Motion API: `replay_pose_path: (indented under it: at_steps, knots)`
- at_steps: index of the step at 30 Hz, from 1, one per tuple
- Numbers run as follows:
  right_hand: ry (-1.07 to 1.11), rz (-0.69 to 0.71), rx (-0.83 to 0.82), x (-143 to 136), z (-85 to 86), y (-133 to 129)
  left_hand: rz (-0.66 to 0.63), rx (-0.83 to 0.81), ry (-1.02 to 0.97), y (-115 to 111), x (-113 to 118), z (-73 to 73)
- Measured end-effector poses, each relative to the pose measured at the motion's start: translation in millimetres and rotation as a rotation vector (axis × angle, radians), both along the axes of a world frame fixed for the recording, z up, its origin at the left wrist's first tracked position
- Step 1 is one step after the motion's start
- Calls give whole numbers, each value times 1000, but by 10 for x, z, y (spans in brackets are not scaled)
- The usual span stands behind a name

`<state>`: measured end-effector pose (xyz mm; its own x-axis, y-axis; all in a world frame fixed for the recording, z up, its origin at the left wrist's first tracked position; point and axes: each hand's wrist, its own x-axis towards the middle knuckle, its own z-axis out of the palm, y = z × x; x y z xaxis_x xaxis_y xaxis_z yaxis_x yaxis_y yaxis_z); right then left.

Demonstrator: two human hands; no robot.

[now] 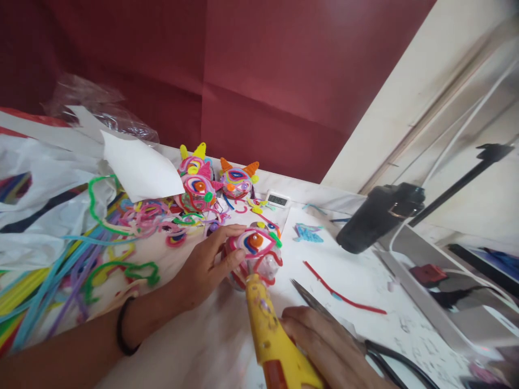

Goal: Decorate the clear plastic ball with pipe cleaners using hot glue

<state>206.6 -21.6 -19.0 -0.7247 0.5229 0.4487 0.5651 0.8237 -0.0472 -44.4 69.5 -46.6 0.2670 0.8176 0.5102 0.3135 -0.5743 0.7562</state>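
My left hand [214,256] is closed around the side of a round ball [263,248] decorated with pipe cleaners, its thumb and fingers pressing on it. The ball carries an orange-and-blue eye, pink and red outlines and a green tuft. In my right hand [324,343] is a yellow hot glue gun [270,329], stained along its barrel. Its nozzle points at the lower front of the ball; whether it touches the surface I cannot tell. Scissors [312,300] with black handles lie beneath and beside my right hand, partly hidden by it.
Finished-looking decorated balls [237,178] stand by the wall near a small digital display [277,200]. Loose pipe cleaners [60,281] heap up at left, with white paper [140,165] above. A red pipe cleaner [344,294] lies at right, before a black cylinder [367,219] on a stand.
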Motion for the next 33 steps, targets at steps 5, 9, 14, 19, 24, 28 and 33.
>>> replay_pose_path:
  at_steps: [5, 9, 14, 19, 24, 28, 33]
  knots:
    - [10, -19, 14, -1, -37, 6, 7, -2, 1, 0, 2, 2]
    - [20, 9, 17, 1, -51, 31, 1, -7, -4, 6, 7, 2]
    - [32, 18, 10, -14, -59, 53, 3, -5, -13, 8, 9, -13]
    - [46, 18, 29, -15, -77, 53, 7, 1, -3, -4, 11, -9]
    - [41, 6, 37, -18, -67, 40, 4, -5, 3, -9, 11, -1]
    - [30, -33, 45, -29, -52, 12, 9, 3, 10, -3, 10, -13]
    - [6, -47, 87, -18, -65, -6, 12, 20, 15, -1, 14, -10]
